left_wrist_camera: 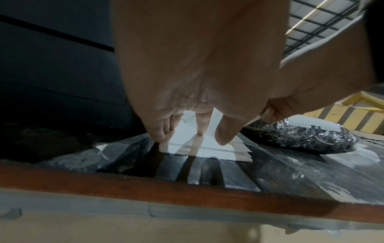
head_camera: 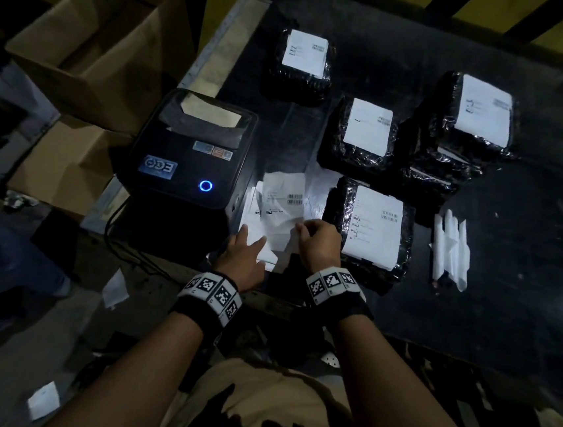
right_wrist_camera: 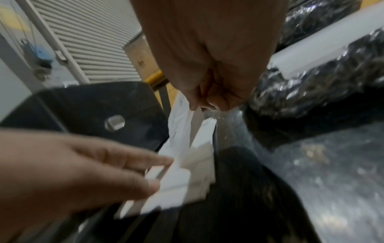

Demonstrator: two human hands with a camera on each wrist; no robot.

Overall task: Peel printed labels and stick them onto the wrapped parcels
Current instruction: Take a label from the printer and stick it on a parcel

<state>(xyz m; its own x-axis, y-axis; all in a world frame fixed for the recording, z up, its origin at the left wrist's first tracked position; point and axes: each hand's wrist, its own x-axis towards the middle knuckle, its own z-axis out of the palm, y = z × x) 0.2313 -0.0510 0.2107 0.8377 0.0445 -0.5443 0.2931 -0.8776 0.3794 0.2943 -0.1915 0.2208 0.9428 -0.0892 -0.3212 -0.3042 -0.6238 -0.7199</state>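
A stack of white printed labels point(head_camera: 278, 209) lies on the black table beside the label printer point(head_camera: 190, 149). My left hand point(head_camera: 247, 248) rests flat on the stack's near end, its straight fingers point(left_wrist_camera: 160, 131) pressing the sheets point(left_wrist_camera: 199, 148). My right hand point(head_camera: 312, 233) pinches a corner of the top label point(right_wrist_camera: 182, 118) between thumb and fingertips and lifts it. Several black wrapped parcels with white labels lie on the table; the nearest parcel point(head_camera: 371, 229) lies right beside my right hand.
Other labelled parcels point(head_camera: 303, 65) point(head_camera: 366, 135) point(head_camera: 478, 115) lie further back. White backing strips point(head_camera: 452, 250) lie to the right. Open cardboard boxes point(head_camera: 93, 50) stand left of the table. Paper scraps point(head_camera: 43, 400) lie on the floor. The table's wooden front edge point(left_wrist_camera: 145, 189) is close to my wrists.
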